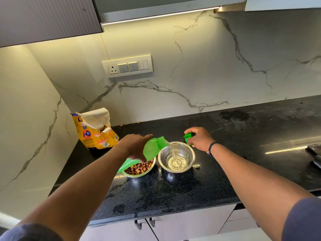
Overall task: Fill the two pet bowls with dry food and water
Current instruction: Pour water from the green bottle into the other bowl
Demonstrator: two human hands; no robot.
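Left hand (134,146) gripped green plastic bottle (152,148) tipped over, long axis lying left-right, mouth pointing right, water streaming into steel water bowl (176,156). Right hand (199,139) clenched green cap (188,137) behind that bowl. Steel kibble bowl (139,168) sat just left.

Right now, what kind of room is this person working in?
Most likely a home kitchen: a black stone countertop against a marble-look backsplash, wall cabinets overhead with a light strip beneath, and a switch and socket panel on the wall.
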